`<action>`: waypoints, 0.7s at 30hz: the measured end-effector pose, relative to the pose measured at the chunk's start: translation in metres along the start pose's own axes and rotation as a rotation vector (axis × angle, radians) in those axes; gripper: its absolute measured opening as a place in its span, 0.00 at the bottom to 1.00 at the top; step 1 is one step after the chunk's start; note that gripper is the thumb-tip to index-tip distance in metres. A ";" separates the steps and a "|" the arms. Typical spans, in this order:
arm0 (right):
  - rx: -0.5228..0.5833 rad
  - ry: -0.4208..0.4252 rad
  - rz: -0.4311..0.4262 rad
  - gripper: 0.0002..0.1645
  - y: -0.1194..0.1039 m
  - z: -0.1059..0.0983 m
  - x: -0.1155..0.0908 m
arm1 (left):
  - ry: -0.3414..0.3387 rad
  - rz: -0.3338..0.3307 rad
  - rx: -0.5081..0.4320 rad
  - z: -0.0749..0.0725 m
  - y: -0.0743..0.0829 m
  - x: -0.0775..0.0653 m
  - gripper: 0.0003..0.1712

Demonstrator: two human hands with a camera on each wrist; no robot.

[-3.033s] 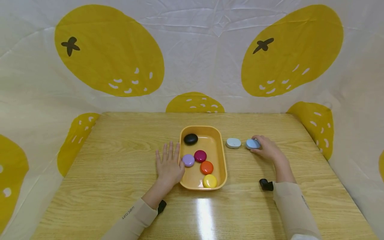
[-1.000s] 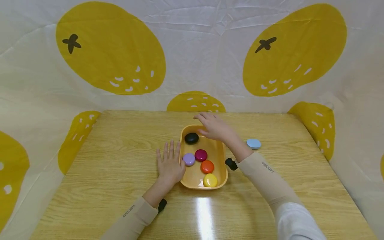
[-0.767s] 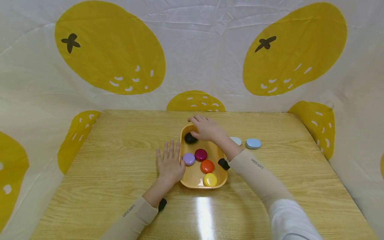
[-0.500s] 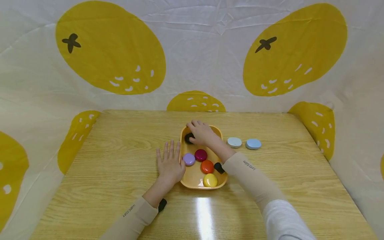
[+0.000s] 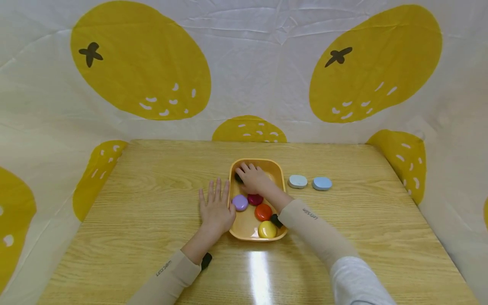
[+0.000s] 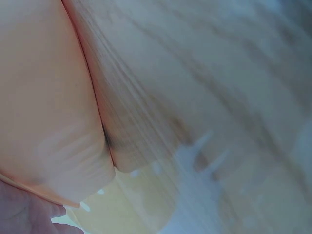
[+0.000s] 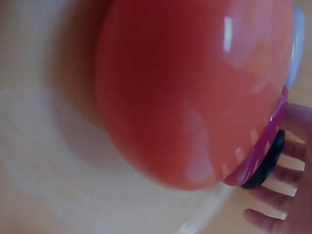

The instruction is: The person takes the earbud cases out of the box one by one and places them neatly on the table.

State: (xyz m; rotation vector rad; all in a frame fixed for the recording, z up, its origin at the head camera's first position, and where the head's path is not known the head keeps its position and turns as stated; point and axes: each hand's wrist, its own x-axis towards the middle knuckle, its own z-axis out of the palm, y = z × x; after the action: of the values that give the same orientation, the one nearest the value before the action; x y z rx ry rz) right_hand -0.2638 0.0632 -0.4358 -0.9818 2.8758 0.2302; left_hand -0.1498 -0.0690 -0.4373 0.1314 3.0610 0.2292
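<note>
An orange-yellow tray [image 5: 282,178] stands on the table. My left hand [image 5: 216,212] lies with straight, spread fingers along its left side, the thumb at the rim. The tray's wall [image 6: 48,107] fills much of the left wrist view. Inside the tray, my right hand [image 5: 256,180] reaches over a black rounded stone-like piece [image 5: 238,178], mostly covered by the fingers. The right wrist view has these fingers spread behind the black piece [image 7: 265,168]; whether they touch it is unclear. Around the hand lie lilac [image 5: 239,203], magenta [image 5: 255,199], orange [image 5: 263,212] and yellow [image 5: 267,229] round pieces.
Right of the tray, a pale grey-green oval piece [image 5: 298,181] and a light blue oval piece [image 5: 322,183] lie side by side on the wooden table [image 5: 152,178]. Behind it hangs a white cloth [image 5: 259,76] printed with yellow fruit.
My right hand has left the light blue piece, passed over the tray's far end and lowered onto the black piece. My left hand has stayed at the tray's left side.
</note>
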 end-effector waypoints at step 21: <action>0.087 -0.082 -0.031 0.33 0.000 -0.001 -0.004 | -0.011 -0.008 0.018 0.001 0.000 0.000 0.37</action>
State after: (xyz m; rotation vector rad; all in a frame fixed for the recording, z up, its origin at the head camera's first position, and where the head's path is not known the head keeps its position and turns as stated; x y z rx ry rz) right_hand -0.2600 0.0654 -0.4341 -0.9762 2.7691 0.1385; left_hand -0.1500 -0.0691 -0.4381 0.1209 3.0522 0.1998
